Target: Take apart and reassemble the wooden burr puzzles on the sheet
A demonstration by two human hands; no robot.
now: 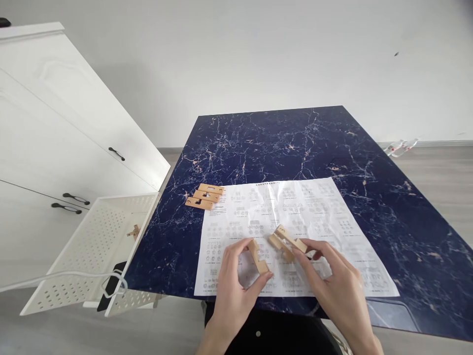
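Between the fingers and thumb of my left hand (236,281) is a notched wooden puzzle piece (262,266), tilted above the paper sheet (229,234). My right hand (332,276) pinches the near end of a numbered wooden puzzle piece (284,232). Against that one lies a second notched piece (277,242); whether the two are interlocked I cannot tell. A small gap separates the pieces in my two hands. Printed rows of small diagrams and text cover the creased sheet. Several flat wooden pieces (201,202) with cut-outs and numbers overlap at the sheet's far left corner.
The table (258,143) has a dark blue marbled top, its near edge close to my body. Left of it stands a white perforated cart (92,236) with a small wooden object (133,231) inside and a white cable (74,273) across it. White cabinets (74,123) stand behind.
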